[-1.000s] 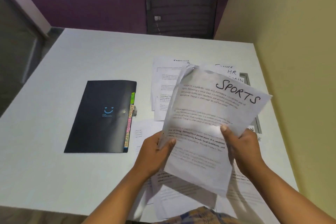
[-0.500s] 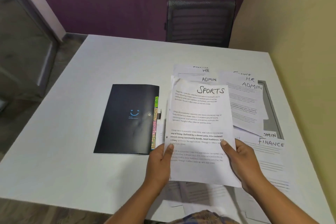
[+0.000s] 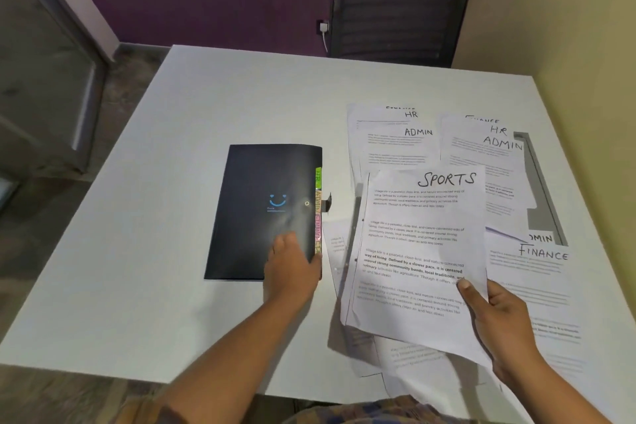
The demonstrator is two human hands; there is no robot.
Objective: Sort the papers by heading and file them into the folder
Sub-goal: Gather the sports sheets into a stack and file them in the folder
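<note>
On the worktop (image 3: 172, 217) the dark folder (image 3: 261, 189) lies shut, left of the loose papers (image 3: 395, 148). My left hand (image 3: 292, 268) has let go of the SPORTS sheets (image 3: 413, 251) and now rests on the folder's tabbed corner, grip loose, likely to open it. My right hand (image 3: 499, 320) alone pinches the sheets.

Holds a SPORTS sheet (image 3: 416, 244) in the right hand (image 3: 499, 317), thumb on top at its near right edge, above loose papers (image 3: 413, 360) at the near right of the table (image 3: 172, 217). Lays the left hand (image 3: 290, 268) on the near right corner of the shut black folder (image 3: 261, 210), fingers stretched over the cover beside the coloured tabs (image 3: 318, 217). Shows ADMIN sheets (image 3: 392, 144) far right and a FINANCE sheet (image 3: 537, 272) right. Shows a dark chair (image 3: 399, 14) beyond the far edge.
</note>
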